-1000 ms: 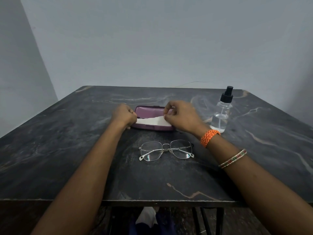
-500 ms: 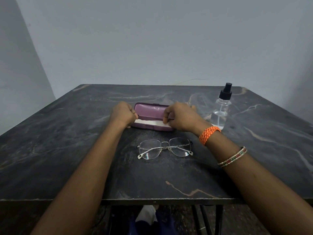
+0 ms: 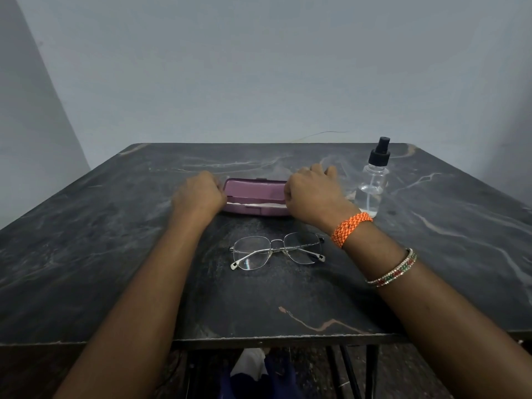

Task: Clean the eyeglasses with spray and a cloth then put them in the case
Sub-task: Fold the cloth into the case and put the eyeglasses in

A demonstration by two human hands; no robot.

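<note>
Between both hands' fingers (image 3: 218,188), seemingly gripped, lies the case (image 3: 254,194).

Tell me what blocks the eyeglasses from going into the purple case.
The white cloth lies across the purple case's opening, and the left hand and right hand sit at its two ends. The eyeglasses lie just in front, with bare table between.

A plain room, likely in a home: bare grey walls (image 3: 259,67) meet in the upper left of the frame, and a dark marble-pattern table (image 3: 115,254) on thin metal legs (image 3: 349,372) fills the lower half.
</note>
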